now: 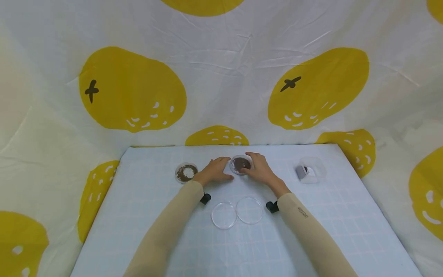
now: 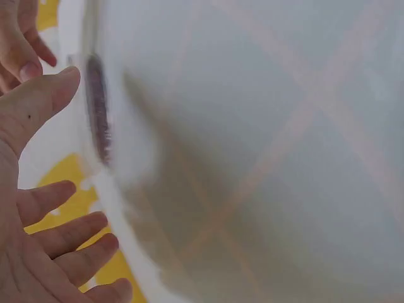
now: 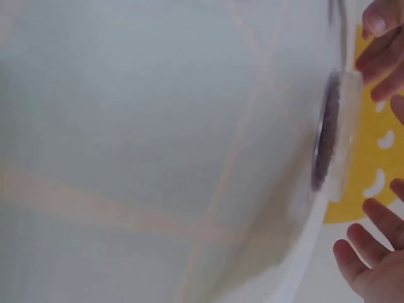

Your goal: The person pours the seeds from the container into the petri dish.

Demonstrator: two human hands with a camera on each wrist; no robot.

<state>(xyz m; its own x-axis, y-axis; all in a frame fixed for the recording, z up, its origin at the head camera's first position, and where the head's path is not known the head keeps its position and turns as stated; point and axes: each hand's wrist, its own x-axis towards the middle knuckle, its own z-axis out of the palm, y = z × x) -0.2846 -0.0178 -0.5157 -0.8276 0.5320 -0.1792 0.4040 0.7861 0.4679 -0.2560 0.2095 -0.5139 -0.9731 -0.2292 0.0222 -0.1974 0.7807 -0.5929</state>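
A round clear dish [image 1: 238, 164] of brown, crumbly material with white specks lies near the table's back edge, between both hands. My left hand [image 1: 216, 171] is to its left, thumb and fingers spread apart, with a gap to the dish. From the right, my right hand [image 1: 261, 169] reaches around it; the thumb overlaps the dish in the head view. In the right wrist view the fingers of the right hand [image 3: 379, 252] are loosely spread beside the dish [image 3: 327, 136], seen edge-on. A second dish [image 1: 180, 173] with a white patch amid brown material lies left of the left hand.
Two clear round lids or shallow dishes [image 1: 224, 215] lie side by side between the forearms. At the right stands a clear square container [image 1: 321, 169] with a grey item [image 1: 301, 172] in it. Behind the white table [image 1: 145, 215] hangs a fruit-patterned cloth [image 1: 221, 92].
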